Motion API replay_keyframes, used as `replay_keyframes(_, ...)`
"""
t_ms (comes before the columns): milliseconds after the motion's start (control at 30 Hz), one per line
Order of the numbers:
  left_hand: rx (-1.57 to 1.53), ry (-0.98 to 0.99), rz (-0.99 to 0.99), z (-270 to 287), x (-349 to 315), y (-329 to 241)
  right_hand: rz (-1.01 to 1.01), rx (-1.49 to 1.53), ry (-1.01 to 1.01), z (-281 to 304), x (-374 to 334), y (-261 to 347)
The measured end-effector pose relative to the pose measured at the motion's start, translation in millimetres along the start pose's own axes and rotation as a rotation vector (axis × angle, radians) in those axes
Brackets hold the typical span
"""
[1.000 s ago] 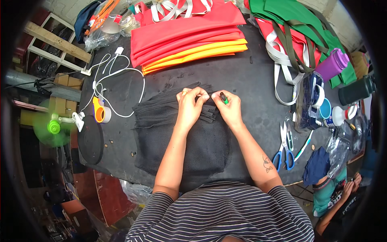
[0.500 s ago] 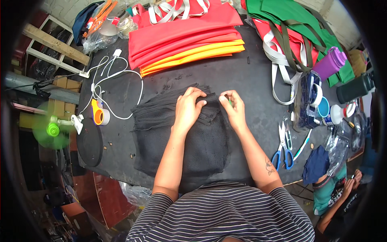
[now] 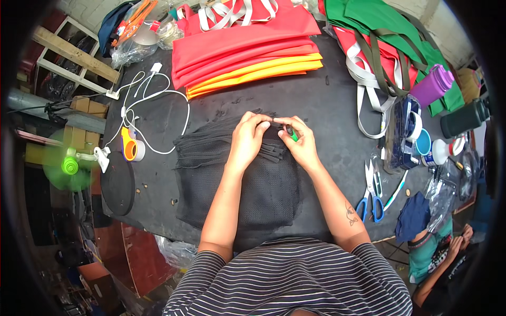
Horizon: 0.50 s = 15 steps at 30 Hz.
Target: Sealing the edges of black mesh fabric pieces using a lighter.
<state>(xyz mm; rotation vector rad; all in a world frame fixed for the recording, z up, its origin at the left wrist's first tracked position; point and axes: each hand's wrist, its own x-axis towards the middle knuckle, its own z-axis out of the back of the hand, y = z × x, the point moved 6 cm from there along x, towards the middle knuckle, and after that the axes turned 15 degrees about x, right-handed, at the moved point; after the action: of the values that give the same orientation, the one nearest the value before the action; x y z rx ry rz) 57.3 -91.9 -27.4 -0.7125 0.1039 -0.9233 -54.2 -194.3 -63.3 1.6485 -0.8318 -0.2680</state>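
A layered pile of black mesh fabric (image 3: 237, 195) lies on the dark table in front of me, its upper part folded into several gathered strips. My left hand (image 3: 247, 134) is closed in a pinch on the upper edge of this mesh. Close beside it, my right hand (image 3: 299, 142) is closed around a small green and black tool (image 3: 291, 132); its working end is hidden, so I cannot tell its kind. The fingertips of both hands nearly meet at the top of the pile.
Folded red bags (image 3: 242, 50) and yellow ones are stacked at the back. Blue-handled scissors (image 3: 371, 195) lie to the right, near a purple bottle (image 3: 433, 87). A white cable (image 3: 188, 113) and tape dispenser (image 3: 132, 145) sit left. Another person's hands (image 3: 458, 242) show at lower right.
My right hand has moved left toward my left hand and turned, so the green tool now shows more clearly. My left hand has stayed about in place on the mesh.
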Motion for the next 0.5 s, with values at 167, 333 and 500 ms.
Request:
replay_keyframes(167, -0.053, 0.009, 0.090, 1.4, 1.0, -1.2, -0.119, 0.128, -0.099, 14.9, -1.2, -14.3)
replay_keyframes(333, -0.038, -0.030, 0.060, 1.5, 0.2, -1.3, -0.137, -0.048, -0.119, 17.7, 2.4, -16.6)
replay_keyframes(500, -0.054, -0.043, 0.047, 0.8, -0.6, 0.7, -0.074, -0.135, -0.132, 14.9, 4.4, -11.6)
